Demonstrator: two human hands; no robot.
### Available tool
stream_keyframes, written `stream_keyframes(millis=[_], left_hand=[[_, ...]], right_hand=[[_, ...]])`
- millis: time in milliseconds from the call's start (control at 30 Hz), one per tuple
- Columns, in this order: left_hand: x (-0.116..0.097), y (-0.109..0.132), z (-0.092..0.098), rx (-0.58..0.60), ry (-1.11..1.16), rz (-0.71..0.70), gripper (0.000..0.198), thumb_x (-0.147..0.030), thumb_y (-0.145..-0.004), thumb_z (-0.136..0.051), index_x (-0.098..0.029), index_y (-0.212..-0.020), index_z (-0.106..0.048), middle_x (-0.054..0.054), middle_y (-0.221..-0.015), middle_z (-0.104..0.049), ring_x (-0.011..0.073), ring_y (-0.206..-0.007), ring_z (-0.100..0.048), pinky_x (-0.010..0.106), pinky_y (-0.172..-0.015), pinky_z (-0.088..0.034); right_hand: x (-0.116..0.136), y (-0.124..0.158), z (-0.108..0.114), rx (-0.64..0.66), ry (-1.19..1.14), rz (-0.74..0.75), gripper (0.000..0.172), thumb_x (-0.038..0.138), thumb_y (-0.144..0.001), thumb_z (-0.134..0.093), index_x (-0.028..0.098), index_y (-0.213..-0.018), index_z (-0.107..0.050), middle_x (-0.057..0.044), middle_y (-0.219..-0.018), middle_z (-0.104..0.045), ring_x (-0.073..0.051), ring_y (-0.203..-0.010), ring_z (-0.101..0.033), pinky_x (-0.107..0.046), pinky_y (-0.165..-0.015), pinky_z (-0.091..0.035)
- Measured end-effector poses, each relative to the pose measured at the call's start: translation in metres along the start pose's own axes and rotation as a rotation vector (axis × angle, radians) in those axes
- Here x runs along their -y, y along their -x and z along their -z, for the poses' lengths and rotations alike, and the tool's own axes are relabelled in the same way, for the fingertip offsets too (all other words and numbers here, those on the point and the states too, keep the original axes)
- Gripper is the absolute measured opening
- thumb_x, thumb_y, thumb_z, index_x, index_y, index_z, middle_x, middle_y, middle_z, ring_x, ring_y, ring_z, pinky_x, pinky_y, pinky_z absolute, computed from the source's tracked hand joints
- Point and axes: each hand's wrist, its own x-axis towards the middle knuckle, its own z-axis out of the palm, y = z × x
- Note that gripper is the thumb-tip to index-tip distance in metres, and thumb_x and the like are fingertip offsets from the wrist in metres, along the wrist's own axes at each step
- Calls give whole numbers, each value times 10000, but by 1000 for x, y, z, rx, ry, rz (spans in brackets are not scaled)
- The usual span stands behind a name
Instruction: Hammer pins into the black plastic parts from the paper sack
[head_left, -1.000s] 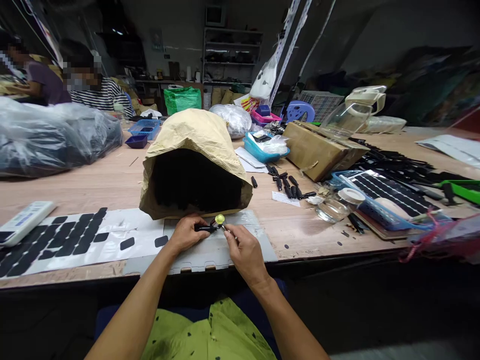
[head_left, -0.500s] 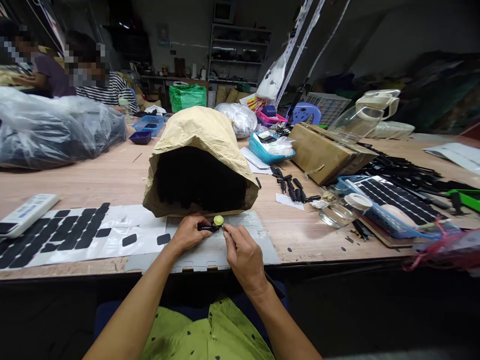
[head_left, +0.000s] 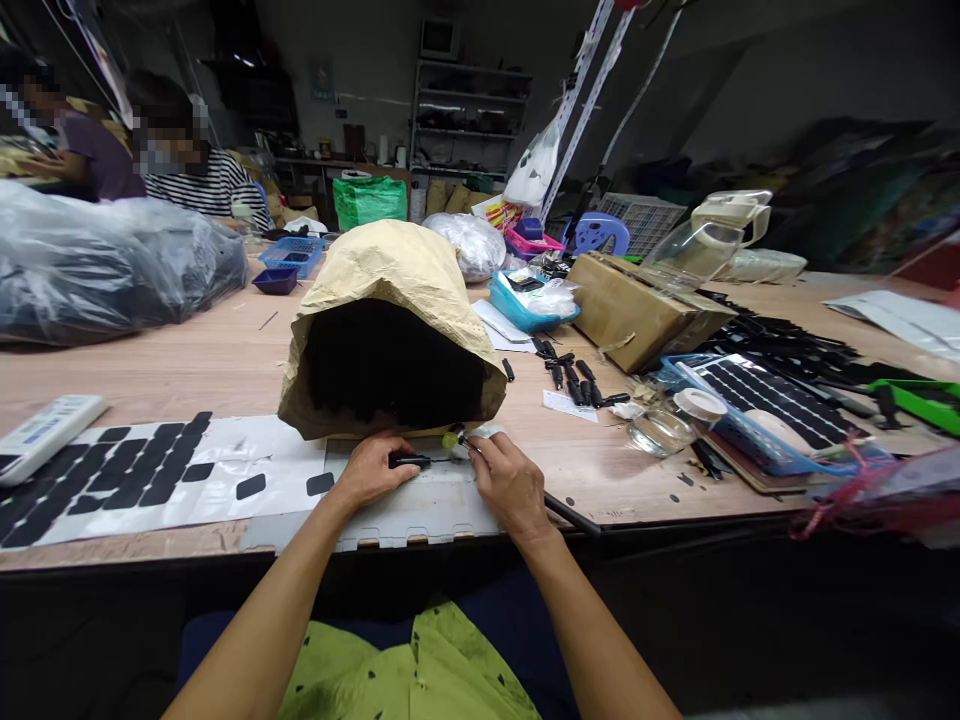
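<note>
My left hand (head_left: 373, 468) is closed on a small black cylindrical part (head_left: 407, 461), which points right over the pale grey cardboard sheet (head_left: 360, 530). At the fingertips of my closed right hand (head_left: 510, 478) is a small tool with a round yellow-green piece (head_left: 451, 440), blurred here. A black rod (head_left: 574, 513) sticks out behind that hand toward the table edge; whether it belongs to the same tool I cannot tell. Just beyond both hands, a brown paper bag (head_left: 390, 255) lies with its mouth toward me, its inside black.
Black square pads (head_left: 251, 487) lie on white paper at the left, beside a white device (head_left: 52, 435). To the right are several black parts (head_left: 570, 375), a glass jar (head_left: 660, 430), a cardboard box (head_left: 630, 310) and a blue basket (head_left: 787, 440). Two people sit at far left.
My right hand has moved right with the yellow-green piece, away from the black part. My left hand keeps the black part. The view has shifted slightly.
</note>
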Motion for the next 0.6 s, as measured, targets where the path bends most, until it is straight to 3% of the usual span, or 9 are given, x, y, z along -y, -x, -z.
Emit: stream_keyframes(millis=[200,267,333,367,433,533,600], left_hand=[[6,-3,0,9,68,-34,188,-277,-728,-681,-212,-902,-713,23,-923,-675,207,-890,-601,297,-799,-444],[-1,2,2,0,161,-64,188,-269,-750,-657,-202,-924,-687,27,-939,-662,203,-912,-584,298,-817,-434],[-16,16,3,66,350,-79,197,-290,-793,-625,-196,-963,-656,29,-946,-651,189,-907,-577,293,-823,-433],[-24,26,2,155,477,-65,207,-306,-812,-614,-194,-983,-644,26,-927,-650,179,-886,-580,288,-815,-438],[-35,50,-5,457,719,4,243,-345,-820,-631,-193,-1010,-639,19,-882,-653,163,-834,-593,279,-787,-454],[-28,85,-31,934,857,146,345,-406,-728,-750,-189,-985,-674,9,-834,-660,142,-755,-592,262,-732,-465],[-7,99,-58,1000,844,281,420,-467,-621,-819,-181,-901,-688,-8,-754,-644,122,-680,-570,247,-690,-458]], right_hand=[[-9,-1,-12,30,13,39,201,215,-900,-537,224,-1008,-707,-44,-868,-622,-188,-838,-518,-286,-758,-384],[-9,0,-12,46,-1,28,198,212,-892,-546,221,-1011,-704,-45,-884,-624,-189,-846,-513,-290,-766,-382],[-8,-1,-12,58,1,18,200,214,-888,-548,219,-1016,-702,-47,-892,-625,-192,-854,-507,-295,-771,-378],[-7,-1,-11,60,5,14,201,216,-886,-548,219,-1016,-702,-49,-893,-623,-193,-853,-504,-298,-771,-376],[-6,-1,-11,64,15,10,202,219,-884,-545,218,-1012,-702,-53,-892,-619,-194,-851,-500,-302,-770,-373],[-5,-2,-10,73,26,2,206,217,-880,-540,212,-1010,-700,-57,-894,-611,-196,-852,-495,-306,-765,-372],[-5,-2,-10,79,27,-1,206,215,-876,-540,209,-1008,-698,-57,-894,-609,-196,-850,-493,-306,-762,-371]])
